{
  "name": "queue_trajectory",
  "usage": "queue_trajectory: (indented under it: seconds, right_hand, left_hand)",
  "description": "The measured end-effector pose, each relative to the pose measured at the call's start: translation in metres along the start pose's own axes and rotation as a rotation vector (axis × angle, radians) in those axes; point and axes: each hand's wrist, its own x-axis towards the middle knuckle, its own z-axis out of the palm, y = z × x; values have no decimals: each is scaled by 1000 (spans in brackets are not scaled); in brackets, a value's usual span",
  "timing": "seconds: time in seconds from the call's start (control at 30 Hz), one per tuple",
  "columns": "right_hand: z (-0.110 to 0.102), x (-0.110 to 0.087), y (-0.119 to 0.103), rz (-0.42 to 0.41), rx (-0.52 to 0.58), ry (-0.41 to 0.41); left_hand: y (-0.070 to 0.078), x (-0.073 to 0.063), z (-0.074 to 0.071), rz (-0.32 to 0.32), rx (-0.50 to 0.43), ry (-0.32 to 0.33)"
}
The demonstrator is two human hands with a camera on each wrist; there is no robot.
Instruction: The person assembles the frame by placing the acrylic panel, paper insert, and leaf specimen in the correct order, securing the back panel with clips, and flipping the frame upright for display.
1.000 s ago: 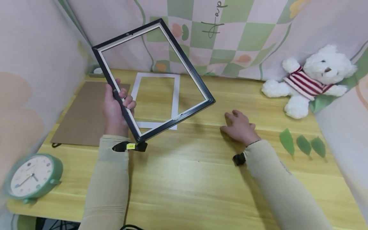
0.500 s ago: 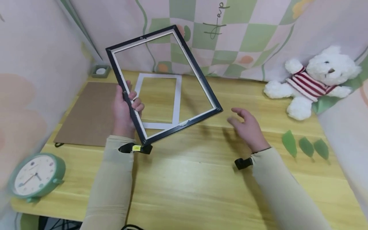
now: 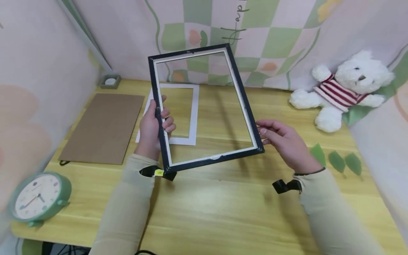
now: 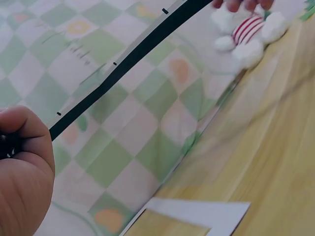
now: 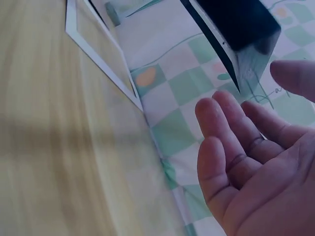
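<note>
A black picture frame (image 3: 191, 164) with a white inner edge is held up over the table, slightly tilted. My left hand (image 3: 151, 127) grips its left side, the fingers curled through the opening. At the lower right side, my right hand (image 3: 285, 143) is close to the frame with fingers loosely bent. In the right wrist view, its fingers (image 5: 211, 115) lie beside a corner of the frame (image 5: 246, 24) without closing round it. A white rectangular paper mat (image 3: 193, 117) lies on the table behind the frame, partly covered by my left hand.
A brown backing board (image 3: 102, 127) lies at the left, with a green alarm clock (image 3: 39, 196) in front. A small grey-green dish (image 3: 110, 81) stands behind it. Green leaves (image 3: 336, 162) and a white teddy bear (image 3: 342, 90) are on the right. A patterned curtain (image 3: 287, 46) hangs behind.
My left hand has brought the frame right and lower, turning it more upright. My right hand has lifted off the table and moved up beside the frame's right side.
</note>
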Motion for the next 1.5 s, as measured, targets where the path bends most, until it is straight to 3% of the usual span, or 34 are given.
queue_trajectory:
  seconds: [0.3, 0.47, 0.6, 0.73, 0.97, 1.07, 1.3, 1.5]
  right_hand:
    - [-30, 0, -10, 10, 335, -144]
    - [-48, 5, -15, 11, 507, -214]
    - [-57, 13, -24, 17, 488, -153]
    - [-66, 28, -35, 88, 414, -80]
    - [-87, 60, -44, 239, 570, -138]
    - [-90, 67, -43, 276, 562, -148]
    - [-93, 64, -40, 295, 456, -109]
    - [-97, 54, -42, 284, 401, -79]
  left_hand:
    - [-26, -10, 18, -135, 78, -42]
    - [-40, -16, 27, -197, 105, -106]
    - [-49, -20, 30, -229, 120, -151]
    - [-54, -22, 31, -253, 122, -169]
    - [-60, -25, 32, -298, 132, -184]
    - [-60, -25, 31, -303, 144, -189]
    - [-61, -23, 29, -316, 163, -200]
    - [-59, -23, 28, -322, 203, -248]
